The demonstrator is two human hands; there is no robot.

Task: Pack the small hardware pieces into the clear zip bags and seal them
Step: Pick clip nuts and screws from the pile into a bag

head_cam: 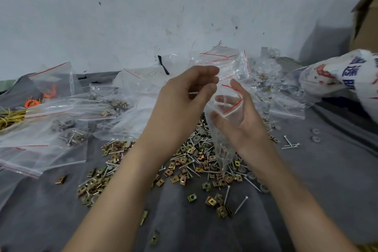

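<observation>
A grey cloth (306, 180) covers the work surface. Filled bags (61, 129) lie heaped on its left side, and a stack of empty bags (223, 57) sits against the wall behind the hands. In the middle lies the loose pile of hardware (190, 161): nails, brass-coloured square clips and grey washers, spreading toward the person. Held above that pile is one clear zip bag (224, 149). It hangs in a narrow point, with what look like a few pieces in its lower end and its mouth facing up. The right hand (243, 120) grips it near the top, thumb in front and fingers showing through the plastic behind. The left hand (182, 100) is at the mouth with its fingers curled. The blur hides whether it pinches the bag's lip, holds a small piece, or holds nothing. The red zip strip (233, 108) looks parted and crooked, so the bag seems unsealed. The step appears to be filling, or the turn from filling to closing. If the count is complete, the next move calls for lining up the two lips between both hands. The strip then needs pressing along its whole length, with the bag kept upright so nothing spills.
</observation>
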